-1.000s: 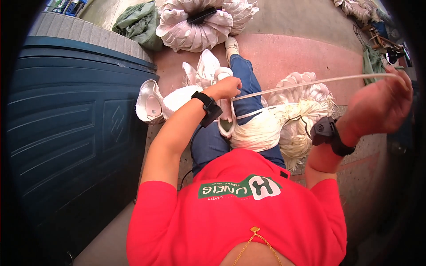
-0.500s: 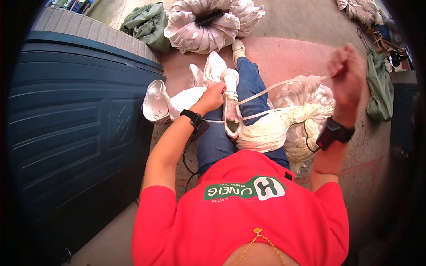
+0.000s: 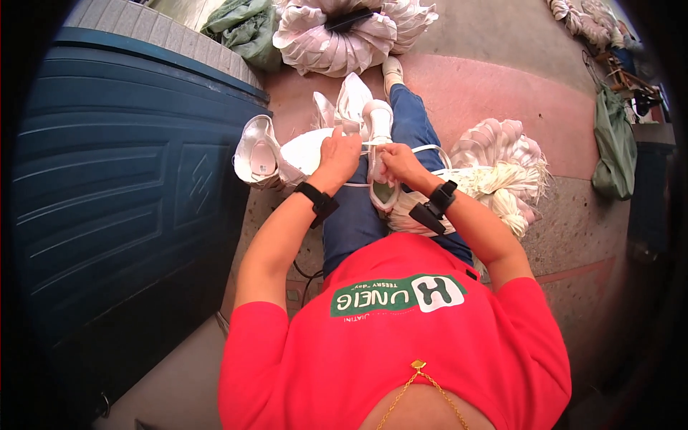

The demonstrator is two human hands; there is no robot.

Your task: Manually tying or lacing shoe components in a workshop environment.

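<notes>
A white shoe upper (image 3: 378,118) lies lengthwise across my lap, its opening toward my body. At its left side my left hand (image 3: 340,154) is closed, with a white shoelace (image 3: 368,145) pinched in the fingers. My right hand (image 3: 400,162) is over the tongue and eyelets, its fingers closed on the lace too. More lace loops out beyond the right wrist. Left of my left hand, further white uppers (image 3: 256,152) rest by my leg. A thick hank of cream laces (image 3: 507,188) lies beside my right thigh.
A ring-shaped bundle of white uppers (image 3: 301,46) stands on the floor ahead, next to a green sack (image 3: 244,32). Another upper bundle (image 3: 494,140) sits to the right. A dark blue panelled door (image 3: 107,165) closes off the left. A second green sack (image 3: 614,147) hangs far right.
My right hand has come in from the far right, where it held the lace stretched out, to the shoe upper beside my left hand. The lace now hangs in a slack loop.
</notes>
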